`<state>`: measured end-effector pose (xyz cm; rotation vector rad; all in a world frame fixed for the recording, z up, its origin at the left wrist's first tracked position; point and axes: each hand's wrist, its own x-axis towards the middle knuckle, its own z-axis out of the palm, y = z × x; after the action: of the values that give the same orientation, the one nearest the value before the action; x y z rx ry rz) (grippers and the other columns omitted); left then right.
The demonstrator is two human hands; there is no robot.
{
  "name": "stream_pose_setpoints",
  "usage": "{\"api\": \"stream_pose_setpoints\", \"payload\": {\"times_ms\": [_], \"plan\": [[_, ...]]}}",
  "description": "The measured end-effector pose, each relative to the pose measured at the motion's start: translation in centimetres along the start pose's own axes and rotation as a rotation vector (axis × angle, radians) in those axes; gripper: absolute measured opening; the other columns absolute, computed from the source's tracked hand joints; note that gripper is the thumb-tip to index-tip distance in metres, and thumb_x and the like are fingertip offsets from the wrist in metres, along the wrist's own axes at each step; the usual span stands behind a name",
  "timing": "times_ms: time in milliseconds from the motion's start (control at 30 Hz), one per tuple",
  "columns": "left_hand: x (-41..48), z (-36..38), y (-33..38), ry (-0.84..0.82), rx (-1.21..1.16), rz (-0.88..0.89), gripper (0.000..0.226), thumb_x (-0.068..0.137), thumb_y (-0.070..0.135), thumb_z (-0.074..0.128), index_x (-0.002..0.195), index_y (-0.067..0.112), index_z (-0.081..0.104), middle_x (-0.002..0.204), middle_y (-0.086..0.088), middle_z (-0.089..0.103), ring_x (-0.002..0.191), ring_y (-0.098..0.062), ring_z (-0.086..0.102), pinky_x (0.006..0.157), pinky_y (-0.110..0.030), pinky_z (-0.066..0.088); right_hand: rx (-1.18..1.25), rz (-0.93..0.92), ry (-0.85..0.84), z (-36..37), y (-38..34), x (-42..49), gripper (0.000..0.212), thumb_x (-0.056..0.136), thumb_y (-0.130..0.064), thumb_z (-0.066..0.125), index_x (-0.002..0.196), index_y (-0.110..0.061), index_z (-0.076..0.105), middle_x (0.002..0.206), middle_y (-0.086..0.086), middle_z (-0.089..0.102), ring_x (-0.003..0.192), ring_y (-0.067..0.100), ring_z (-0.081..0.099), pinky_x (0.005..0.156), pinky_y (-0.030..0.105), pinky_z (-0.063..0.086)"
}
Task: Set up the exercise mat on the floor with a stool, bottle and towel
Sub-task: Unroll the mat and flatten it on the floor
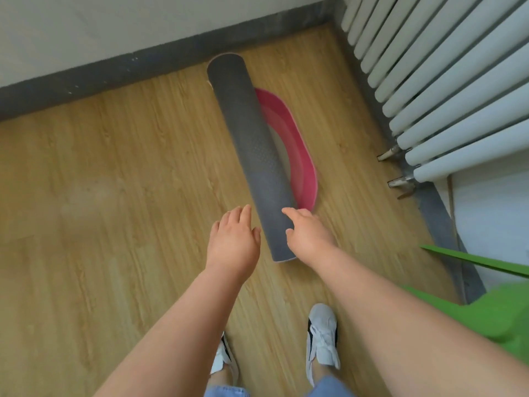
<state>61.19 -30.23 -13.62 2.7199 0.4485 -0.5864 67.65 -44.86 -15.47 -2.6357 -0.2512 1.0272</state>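
Note:
A rolled grey exercise mat (252,150) lies on the wooden floor, running from the far wall toward me. A short pink flap of it (297,156) is unrolled on its right side. My left hand (233,242) hovers just left of the roll's near end, fingers straight and apart from it. My right hand (307,233) is over the near end of the roll, fingers extended; whether they touch it I cannot tell. No stool, bottle or towel is in view.
A white radiator (435,81) with two pipe ends lines the right wall. A grey skirting board (114,73) runs along the far wall. Something green (492,316) sits at the right edge. My two white shoes (322,336) stand on the bare wood floor (114,196).

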Motion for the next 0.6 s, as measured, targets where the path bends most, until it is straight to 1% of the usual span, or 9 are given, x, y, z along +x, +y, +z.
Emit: {"api": "stream_pose_setpoints", "payload": {"times_ms": [133,267,433,600], "plan": [[2.6,5.6,0.0,0.035,-0.059,-0.032,0.055,0.1,0.033,0.034,0.15,0.015,0.021,0.152,-0.002,0.032,0.14,-0.02,0.028,0.113,-0.036,0.022,0.009,-0.044,0.022,3.5,2.6,3.9,0.052,0.098,-0.016,0.037,0.147,-0.03,0.027,0.143,-0.001,0.04,0.127,0.024,0.038,0.093,0.042,0.045],[5.9,11.5,-0.5,0.061,-0.106,-0.059,0.058,0.099,0.031,0.036,0.151,0.012,0.017,0.152,-0.005,0.033,0.138,-0.023,0.032,0.111,-0.036,0.026,-0.042,-0.077,0.083,6.9,5.3,8.5,0.05,0.098,-0.024,0.042,0.146,-0.023,0.028,0.138,0.005,0.043,0.125,0.028,0.04,0.094,0.041,0.043],[10.8,17.6,-1.4,0.143,-0.072,0.078,0.058,0.099,0.032,0.036,0.151,0.012,0.017,0.154,-0.006,0.029,0.139,-0.024,0.03,0.112,-0.037,0.026,-0.093,-0.119,0.213,10.3,7.3,15.3,0.048,0.098,-0.03,0.043,0.143,-0.019,0.031,0.137,0.01,0.045,0.124,0.032,0.043,0.096,0.043,0.04],[14.7,23.1,-3.2,0.155,0.028,0.216,0.06,0.099,0.033,0.035,0.15,0.009,0.016,0.157,-0.007,0.022,0.142,-0.023,0.023,0.115,-0.035,0.022,-0.115,-0.188,0.277,13.7,7.4,21.4,0.045,0.099,-0.022,0.039,0.143,-0.017,0.034,0.14,0.012,0.042,0.125,0.035,0.043,0.098,0.04,0.038]]}}
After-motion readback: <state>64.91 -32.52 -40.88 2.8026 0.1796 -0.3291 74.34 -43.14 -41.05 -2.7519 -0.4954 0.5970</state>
